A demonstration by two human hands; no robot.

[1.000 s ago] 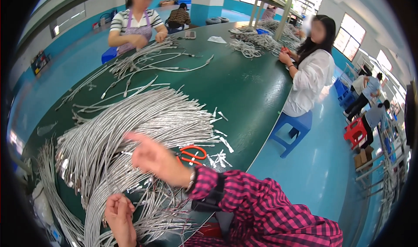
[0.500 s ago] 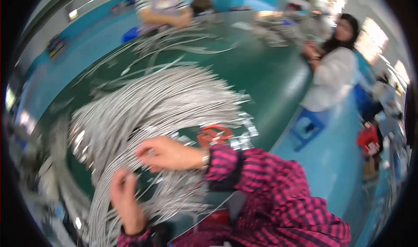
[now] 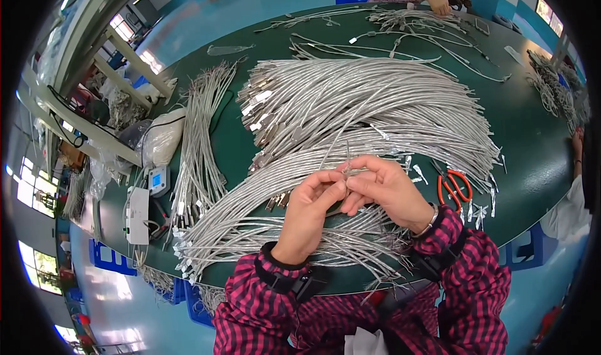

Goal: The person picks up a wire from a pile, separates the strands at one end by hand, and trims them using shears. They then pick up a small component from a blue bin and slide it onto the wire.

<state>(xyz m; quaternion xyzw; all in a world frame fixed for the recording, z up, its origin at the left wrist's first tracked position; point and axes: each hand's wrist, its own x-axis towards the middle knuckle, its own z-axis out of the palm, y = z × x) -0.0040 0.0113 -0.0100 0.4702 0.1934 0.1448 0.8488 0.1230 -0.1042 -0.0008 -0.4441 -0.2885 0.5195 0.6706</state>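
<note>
Just in front of the large pile, my left hand (image 3: 307,211) and my right hand (image 3: 391,195) meet with their fingertips pinched together. Between them they grip a thin grey cable (image 3: 348,153) whose end is mostly hidden by the fingers. Beyond them lies a big heap of silvery braided cables (image 3: 375,98), with metal connectors at its left end. Another bundle of grey cables (image 3: 244,198) runs beneath and in front of my hands. To the right of my right hand rest orange-handled cutters (image 3: 454,189), next to scraps of silver foil (image 3: 479,214).
A third cable bundle (image 3: 199,130) lies on the green table (image 3: 532,186) to the left. Beside it are a small device with a blue screen (image 3: 159,181) and a white box (image 3: 137,216). A shelf frame (image 3: 94,133) stands at the left edge. Co-workers' hands (image 3: 440,5) show at the far side.
My head view has swung to the left and downward, showing more of the left side. My hands, apart before with loosely curled fingers, have come together on a cable.
</note>
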